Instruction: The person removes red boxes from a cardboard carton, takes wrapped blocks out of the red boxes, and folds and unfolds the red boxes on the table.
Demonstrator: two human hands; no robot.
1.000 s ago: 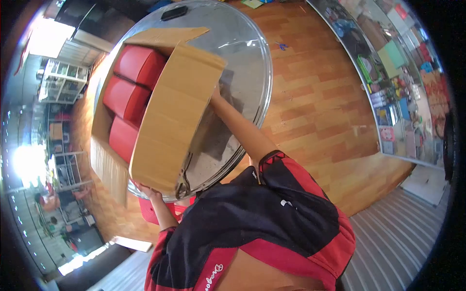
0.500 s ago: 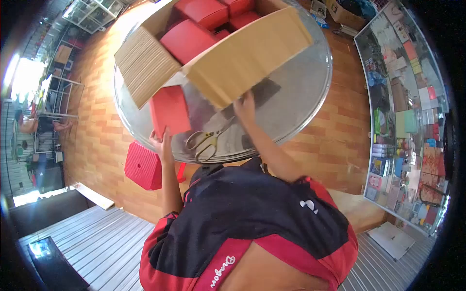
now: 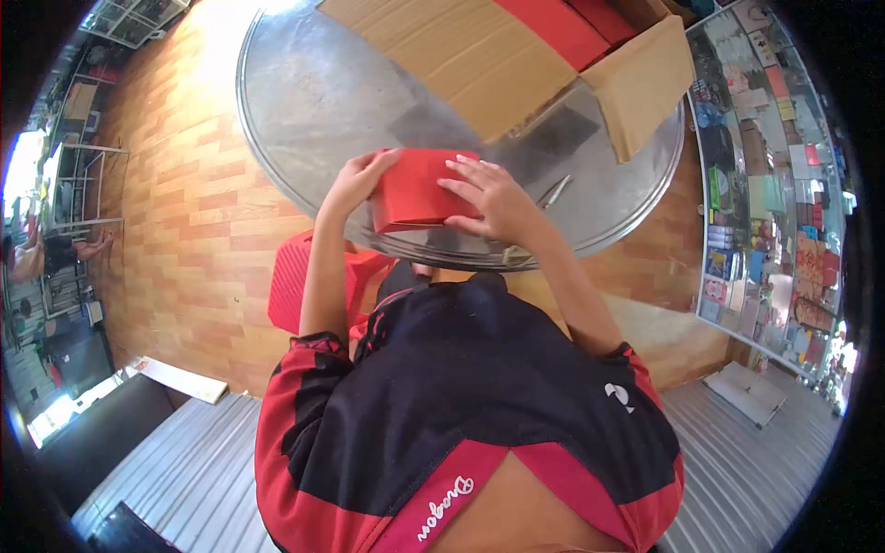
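Note:
Between my two hands, at the near edge of the round metal table (image 3: pixel 313 120), is a red box (image 3: pixel 415 189). My left hand (image 3: pixel 358 186) grips its left side, with the thumb along the top edge. My right hand (image 3: pixel 493 201) lies against its right side with the fingers spread over the surface. Behind it stands an open cardboard carton (image 3: pixel 470 60) with more red boxes (image 3: pixel 558 32) inside. Scissors (image 3: pixel 556 192) lie to the right of my right hand, partly hidden by it.
A red plastic stool (image 3: pixel 293 286) stands on the wood floor at the left, below the table edge. A glass display case (image 3: pixel 770 194) full of small goods runs along the right. Part of another person (image 3: pixel 90 247) shows at the far left.
The carton has shifted to the back right. The red box has come right, in front of me, and my right hand has left the carton and moved onto the box.

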